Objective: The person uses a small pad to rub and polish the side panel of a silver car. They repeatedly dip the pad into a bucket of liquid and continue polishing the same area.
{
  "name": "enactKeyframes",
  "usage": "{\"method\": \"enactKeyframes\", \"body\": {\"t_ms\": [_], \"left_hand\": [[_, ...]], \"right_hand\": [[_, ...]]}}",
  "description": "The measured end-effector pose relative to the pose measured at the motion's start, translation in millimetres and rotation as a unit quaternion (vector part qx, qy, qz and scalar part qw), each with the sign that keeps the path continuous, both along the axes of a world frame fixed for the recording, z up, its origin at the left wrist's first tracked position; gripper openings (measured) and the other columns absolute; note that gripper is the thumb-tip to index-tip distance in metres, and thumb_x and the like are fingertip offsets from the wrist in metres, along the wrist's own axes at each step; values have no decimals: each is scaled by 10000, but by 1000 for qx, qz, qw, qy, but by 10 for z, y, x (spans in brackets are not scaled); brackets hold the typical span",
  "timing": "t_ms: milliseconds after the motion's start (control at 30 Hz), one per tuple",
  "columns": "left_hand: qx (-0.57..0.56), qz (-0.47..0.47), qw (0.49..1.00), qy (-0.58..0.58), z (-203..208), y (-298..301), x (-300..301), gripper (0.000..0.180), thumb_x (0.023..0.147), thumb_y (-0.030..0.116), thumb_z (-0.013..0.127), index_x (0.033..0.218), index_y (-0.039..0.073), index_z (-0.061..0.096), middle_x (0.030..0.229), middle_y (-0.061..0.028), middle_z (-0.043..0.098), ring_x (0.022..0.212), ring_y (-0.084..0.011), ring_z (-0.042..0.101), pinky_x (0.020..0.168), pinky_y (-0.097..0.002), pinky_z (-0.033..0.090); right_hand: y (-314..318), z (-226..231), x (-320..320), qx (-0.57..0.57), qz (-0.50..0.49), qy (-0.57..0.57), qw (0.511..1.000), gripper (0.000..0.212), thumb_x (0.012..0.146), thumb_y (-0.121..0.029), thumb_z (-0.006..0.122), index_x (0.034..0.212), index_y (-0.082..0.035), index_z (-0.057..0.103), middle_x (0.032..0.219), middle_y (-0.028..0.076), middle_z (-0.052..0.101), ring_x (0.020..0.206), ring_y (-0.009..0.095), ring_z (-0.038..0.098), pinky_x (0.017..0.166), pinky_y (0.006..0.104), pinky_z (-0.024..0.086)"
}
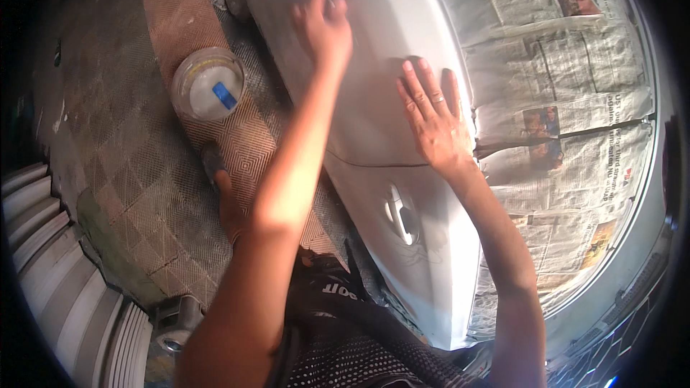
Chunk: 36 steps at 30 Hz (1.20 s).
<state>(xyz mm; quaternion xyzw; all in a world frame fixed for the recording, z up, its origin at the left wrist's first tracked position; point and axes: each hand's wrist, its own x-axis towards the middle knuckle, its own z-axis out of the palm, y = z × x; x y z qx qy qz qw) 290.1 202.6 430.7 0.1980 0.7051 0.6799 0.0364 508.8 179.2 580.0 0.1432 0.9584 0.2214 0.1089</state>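
Observation:
A pale silver car side (374, 86) with a door handle (399, 215) runs down the middle. My left hand (323, 29) reaches far up its surface, fingers bent and pressed to the panel beside a greyish smear. Motion smears that hand a little, and what lies under its fingers is hidden. Nearer and to the right, my right hand (437, 126) rests flat on the panel, fingers spread, a ring on one of them. Left of the car stands a round clear tub (180, 97) of cloudy whitish liquid, with a small blue block (224, 95) in it.
Newspaper sheets (553, 86) cover the car's windows on the right. A brown patterned mat strip (248, 133) lies on the tiled floor (115, 136) beneath the tub. My foot (213, 162) is on the mat. Ribbed white metal slats (57, 280) stand at the lower left.

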Motion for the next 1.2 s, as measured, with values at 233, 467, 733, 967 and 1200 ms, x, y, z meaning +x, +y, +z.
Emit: {"method": "enactKeyframes", "body": {"t_ms": [233, 467, 733, 967, 1200], "left_hand": [[76, -99, 988, -96, -203, -604, 1065, 522, 941, 149, 710, 1442, 69, 588, 1277, -230, 646, 1272, -472, 523, 1139, -568, 365], [54, -75, 995, -45, 125, -166, 230, 511, 964, 209, 696, 1440, 80, 563, 1351, -271, 568, 1228, -447, 535, 1105, -571, 386], [-6, -102, 994, -30, -128, -132, 41, 462, 995, 217, 640, 1415, 39, 565, 1267, -238, 603, 1219, -393, 548, 1023, -529, 448], [-36, -109, 992, -51, -96, -678, 986, 443, 943, 82, 678, 1374, -4, 622, 1279, -221, 640, 1142, -348, 629, 1057, -460, 447], [12, -83, 996, -36, 18, 361, -1055, 431, 951, 191, 687, 1376, 143, 630, 1219, -204, 641, 1149, -417, 586, 972, -503, 488]], "right_hand": [[-51, 12, 31, -2, -21, -12, 1000, 566, 1010, -205, 512, 1558, -87, 438, 1715, 72, 245, 1590, 275, 205, 1269, 585, 191], [-11, -42, 80, -31, -37, 6, 999, 633, 982, -170, 465, 1592, -40, 357, 1706, 180, 222, 1592, 308, 195, 1283, 571, 146], [-69, -22, 82, -45, -51, -6, 998, 589, 1024, -158, 466, 1588, -27, 357, 1696, 194, 235, 1583, 324, 215, 1276, 566, 189], [304, 116, -415, -60, 18, -13, 998, 562, 987, -101, 450, 1531, 36, 423, 1673, 191, 303, 1564, 322, 277, 1282, 475, 238], [795, 309, -1318, -55, 97, -5, 994, 505, 1032, -138, 480, 1507, 31, 446, 1657, 165, 345, 1558, 297, 293, 1280, 504, 217]]}}
